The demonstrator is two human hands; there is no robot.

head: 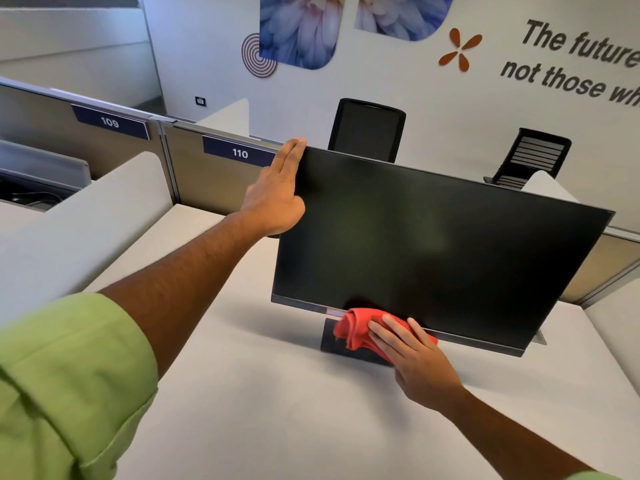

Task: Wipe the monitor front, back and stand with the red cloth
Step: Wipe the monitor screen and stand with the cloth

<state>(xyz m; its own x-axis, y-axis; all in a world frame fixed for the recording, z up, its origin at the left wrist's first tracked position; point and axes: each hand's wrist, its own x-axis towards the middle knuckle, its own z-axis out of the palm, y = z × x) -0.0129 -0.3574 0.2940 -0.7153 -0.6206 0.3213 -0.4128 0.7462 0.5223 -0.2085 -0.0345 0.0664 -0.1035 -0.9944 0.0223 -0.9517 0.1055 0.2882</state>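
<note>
A black monitor [440,251] with a dark screen stands on a white desk [277,393], its flat black stand base [332,344] just below the lower bezel. My left hand [278,192] lies flat with straight fingers against the monitor's upper left edge. My right hand [412,355] presses a bunched red cloth [353,325] against the middle of the lower bezel, fingers spread over the cloth. The monitor's back is hidden.
Grey partitions labelled 109 [110,122] and 110 [239,153] run behind the desk. A low white divider [104,202] stands on the left. Two black office chairs [367,129] [533,157] sit beyond the monitor by a decorated wall.
</note>
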